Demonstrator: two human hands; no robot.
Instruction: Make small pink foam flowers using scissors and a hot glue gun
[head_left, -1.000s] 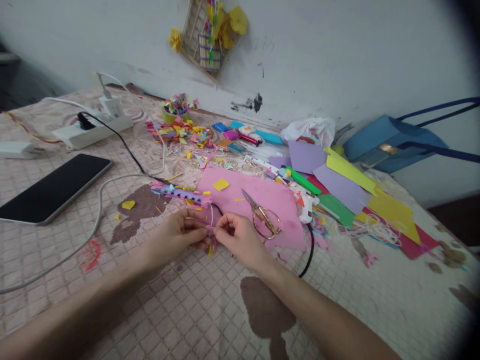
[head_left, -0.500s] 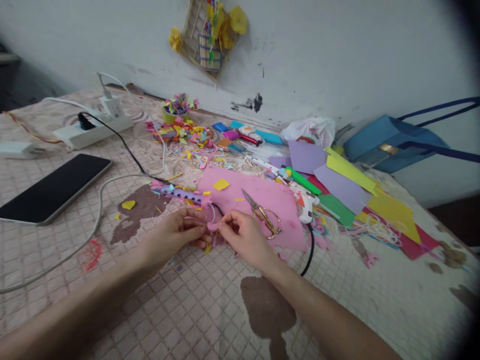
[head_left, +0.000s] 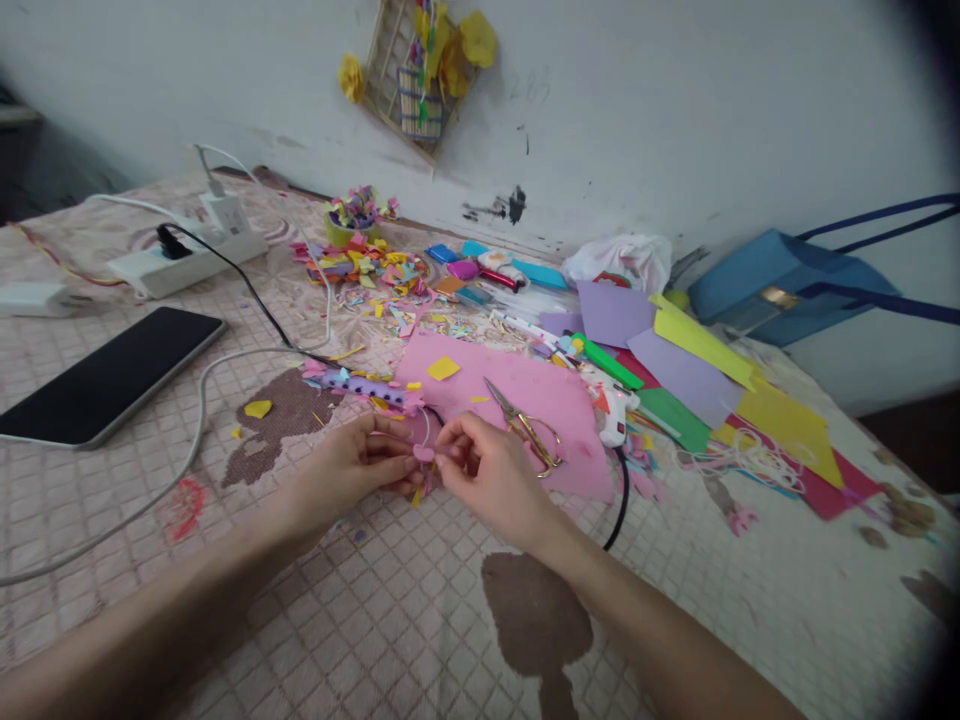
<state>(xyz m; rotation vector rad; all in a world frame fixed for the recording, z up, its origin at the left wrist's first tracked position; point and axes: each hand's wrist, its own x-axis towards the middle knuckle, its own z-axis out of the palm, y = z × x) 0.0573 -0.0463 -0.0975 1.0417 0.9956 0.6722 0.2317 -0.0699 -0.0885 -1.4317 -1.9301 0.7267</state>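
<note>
Between my hands is a small pink foam piece (head_left: 424, 454) with a thin white string (head_left: 428, 428) rising from it. My left hand (head_left: 369, 458) is closed in a pinch at its left side. On the other side, the thumb and forefinger of my right hand (head_left: 480, 465) are pinched together close against the piece; whether they grip it is hard to see. Just beyond my fingers lies a purple strip with dark dots (head_left: 365, 388), with pink and blue bits along it. Gold-handled scissors (head_left: 529, 428) rest on a pink sheet (head_left: 577, 450) past my right hand.
A white hot glue gun (head_left: 616, 415) with a black cord lies right of the pink sheet. Coloured sheets (head_left: 690, 375) and white string (head_left: 750, 455) are farther right. Foam scraps (head_left: 367, 265) heap at the back. A phone (head_left: 112, 375), power strip (head_left: 187, 262) and cables occupy the left.
The fingers of my right hand have shifted slightly, and the pink foam piece has turned a little between my hands. My left hand stays nearly still.
</note>
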